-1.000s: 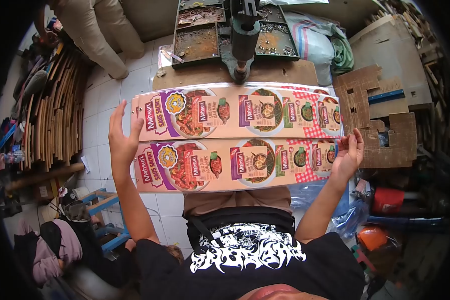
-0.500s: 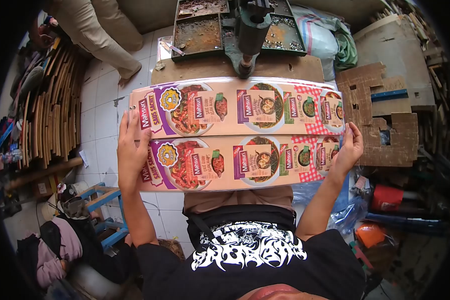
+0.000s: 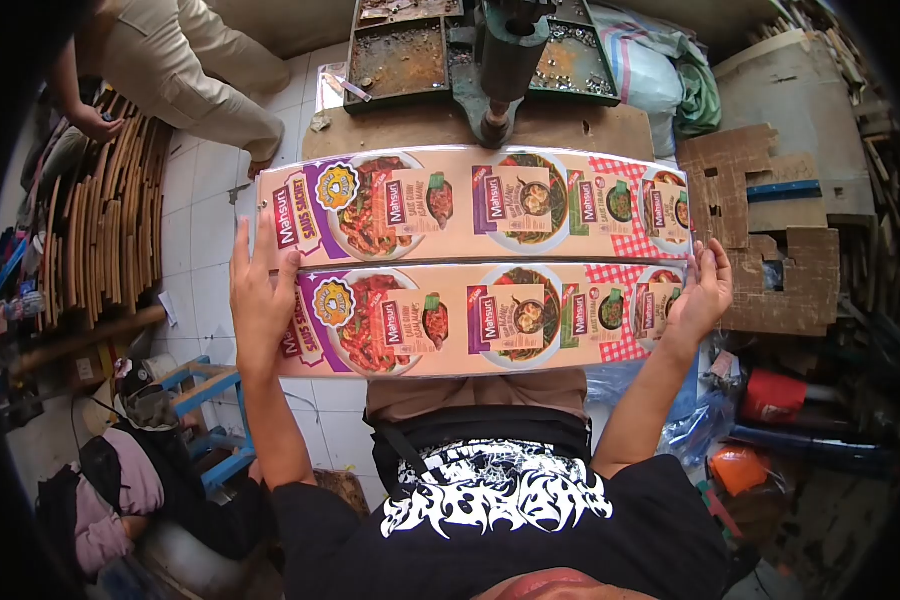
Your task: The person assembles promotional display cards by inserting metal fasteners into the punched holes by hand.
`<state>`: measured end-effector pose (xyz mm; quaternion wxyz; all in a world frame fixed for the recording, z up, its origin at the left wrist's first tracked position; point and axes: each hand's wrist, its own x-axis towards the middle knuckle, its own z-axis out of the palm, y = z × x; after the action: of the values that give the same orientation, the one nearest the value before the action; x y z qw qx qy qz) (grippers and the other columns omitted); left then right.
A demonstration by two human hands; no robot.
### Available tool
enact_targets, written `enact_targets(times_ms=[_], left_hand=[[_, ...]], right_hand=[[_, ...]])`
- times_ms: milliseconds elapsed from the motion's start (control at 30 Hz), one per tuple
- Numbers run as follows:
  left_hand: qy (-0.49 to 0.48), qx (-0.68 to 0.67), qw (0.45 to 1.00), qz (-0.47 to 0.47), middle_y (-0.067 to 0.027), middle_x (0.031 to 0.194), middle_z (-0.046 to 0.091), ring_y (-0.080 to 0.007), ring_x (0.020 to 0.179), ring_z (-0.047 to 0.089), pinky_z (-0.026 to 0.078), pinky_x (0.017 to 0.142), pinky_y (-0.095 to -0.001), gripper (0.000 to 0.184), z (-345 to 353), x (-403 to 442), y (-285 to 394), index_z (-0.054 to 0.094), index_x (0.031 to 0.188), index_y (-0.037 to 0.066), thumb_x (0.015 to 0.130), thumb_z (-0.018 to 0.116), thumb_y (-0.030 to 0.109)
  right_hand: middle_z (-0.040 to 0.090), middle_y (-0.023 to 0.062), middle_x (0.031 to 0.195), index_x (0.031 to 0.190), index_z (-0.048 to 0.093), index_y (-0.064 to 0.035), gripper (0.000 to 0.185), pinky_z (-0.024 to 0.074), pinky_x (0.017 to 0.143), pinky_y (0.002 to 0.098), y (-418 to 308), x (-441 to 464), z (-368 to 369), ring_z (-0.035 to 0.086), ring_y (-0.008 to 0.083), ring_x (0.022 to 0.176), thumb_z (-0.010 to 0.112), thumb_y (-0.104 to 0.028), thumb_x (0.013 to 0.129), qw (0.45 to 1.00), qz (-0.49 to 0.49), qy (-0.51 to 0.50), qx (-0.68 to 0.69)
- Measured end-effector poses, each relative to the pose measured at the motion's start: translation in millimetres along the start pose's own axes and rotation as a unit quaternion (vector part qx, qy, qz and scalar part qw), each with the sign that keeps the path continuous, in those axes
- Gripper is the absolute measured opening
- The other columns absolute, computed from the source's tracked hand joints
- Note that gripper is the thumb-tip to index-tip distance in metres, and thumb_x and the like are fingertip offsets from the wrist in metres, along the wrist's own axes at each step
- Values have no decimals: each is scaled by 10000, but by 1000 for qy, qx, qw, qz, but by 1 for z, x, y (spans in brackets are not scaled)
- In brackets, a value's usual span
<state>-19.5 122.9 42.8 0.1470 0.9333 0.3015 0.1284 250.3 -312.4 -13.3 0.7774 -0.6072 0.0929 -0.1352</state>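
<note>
Two long peach printed panels, a far one (image 3: 450,238) and a near one (image 3: 450,300), lie edge to edge before me, showing food bowls and sauce sachets. I cannot tell whether they are joined. My left hand (image 3: 266,305) grips their left end, thumb on top and fingers along the edge. At the right end, my right hand (image 3: 702,300) holds the border with bent fingers, some hidden by the panel. A small metal dot shows at the far panel's left edge. Just beyond the far edge stands a dark green press (image 3: 505,75) with a downward plunger.
Trays (image 3: 395,65) of small metal parts flank the press on a wooden board (image 3: 400,130). Another person's legs (image 3: 210,85) stand at upper left. Stacked brown boards (image 3: 105,220) are at left, a blue frame (image 3: 210,420) lower left, cut cardboard (image 3: 800,260) at right.
Both panels have shifted slightly away from me, closer to the press, with my hands still at their ends. At upper left the other person's hand has come into clearer view.
</note>
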Motion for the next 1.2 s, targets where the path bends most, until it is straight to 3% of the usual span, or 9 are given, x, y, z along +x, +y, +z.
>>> enact_targets(times_ms=[167,267,333,433,633,833,900,1000,1200], left_hand=[[77,-15,997,-12,-250,1400,439,-396,1238,495,414,1016,-438,499,-6,-33,-4,469,1383,7,924,600,154],[106,13,991,-81,-219,1231,584,-309,1099,604,463,956,-372,407,-3,-57,-11,562,1292,-21,915,622,119],[71,-100,970,-210,-164,1051,675,-214,910,664,524,822,-320,334,-1,-68,-13,619,1206,-41,913,639,119],[121,-113,967,-194,-131,955,703,-153,825,668,541,730,-285,308,5,-75,-15,641,1157,-53,912,656,133],[131,-147,952,-233,-130,976,677,-163,846,651,541,708,-293,295,9,-74,-14,643,1149,-53,908,656,117],[127,-258,928,-236,-122,1007,676,-130,889,625,516,784,-268,308,12,-80,-30,609,1182,-77,942,602,116],[124,-259,931,-225,-119,1018,668,-128,900,618,512,791,-266,306,10,-81,-32,603,1182,-78,945,596,115],[119,-267,932,-214,-113,1025,656,-125,908,607,503,801,-260,298,11,-81,-38,595,1178,-78,948,590,113],[112,-279,930,-210,-89,1031,639,-117,897,593,487,801,-246,281,7,-81,-36,605,1156,-74,946,592,112]], right_hand=[[649,87,1022,1113,621,38,189,503,839,232,-8,-11,-21,627,132,927,561,-35,949,997,-18,6,-72],[654,83,1005,1094,631,43,182,506,820,235,-7,-25,-31,628,129,903,563,-41,948,988,-21,-4,-151],[657,81,993,1083,637,47,178,506,805,235,-9,-34,-31,628,124,889,564,-42,947,980,-24,-17,-198],[661,71,960,1060,652,44,168,505,762,234,-11,-43,-28,620,104,850,567,-34,938,963,-65,-17,-262],[657,55,923,1031,665,32,149,505,704,231,-12,-46,-27,604,89,790,579,-28,924,939,-87,-11,-332],[663,79,971,1057,662,42,169,520,750,236,-15,-46,-31,623,112,841,570,-8,924,954,-69,-14,-290],[655,70,930,1022,662,43,144,516,722,240,-14,-45,-32,610,102,808,576,-1,916,975,-52,1,-215],[659,120,1003,1095,625,63,189,547,805,242,-13,-40,-41,664,163,898,565,-3,927,977,-33,-14,-212],[661,116,1006,1090,624,61,183,546,801,237,-16,-39,-45,666,157,902,566,-3,928,980,-26,-19,-198]])
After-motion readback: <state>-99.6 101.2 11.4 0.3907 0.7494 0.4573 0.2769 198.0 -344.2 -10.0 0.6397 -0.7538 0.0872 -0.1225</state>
